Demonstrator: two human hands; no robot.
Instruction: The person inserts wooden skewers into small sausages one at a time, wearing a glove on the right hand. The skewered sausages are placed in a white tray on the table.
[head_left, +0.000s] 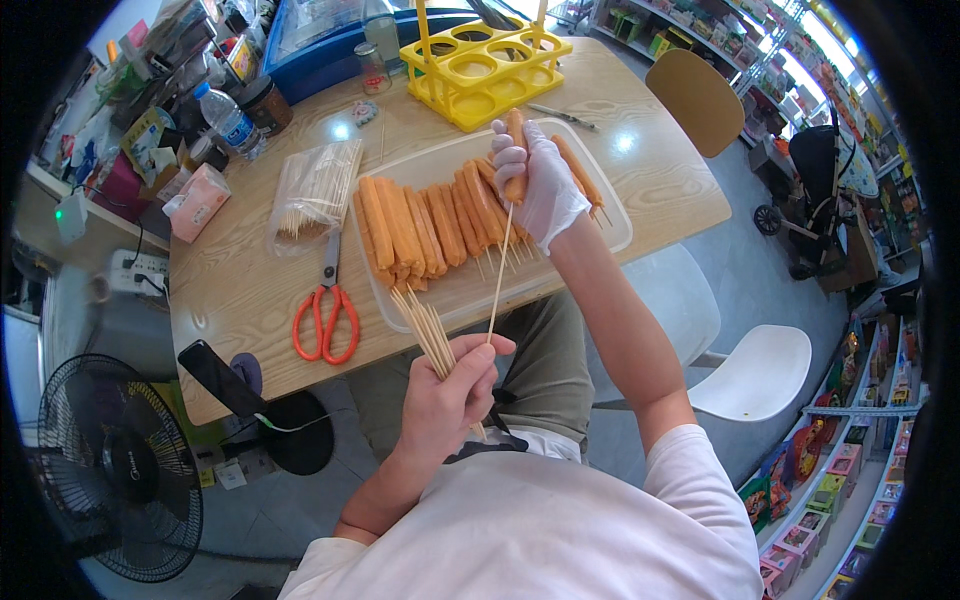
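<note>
My right hand (534, 166), in a clear plastic glove, is closed around an orange sausage (515, 124) held over the tray. From the sausage's lower end a wooden skewer (500, 281) runs down to my bare left hand (450, 390). Thumb and forefinger of that hand pinch the skewer's lower end, while its other fingers grip a bundle of skewers (424, 326). Beneath my right hand lies a translucent plastic tray (616, 241). Unskewered-looking sausages (390, 225) are piled at its left; several with skewers protruding (480, 202) lie at the middle and right.
Orange-handled scissors (327, 319) and a bag of skewers (315, 187) lie left of the tray. Behind it stands a yellow plastic rack (487, 71). A phone (220, 377) on a stand and a black fan (124, 469) are at the left. A white chair (754, 375) is at the right.
</note>
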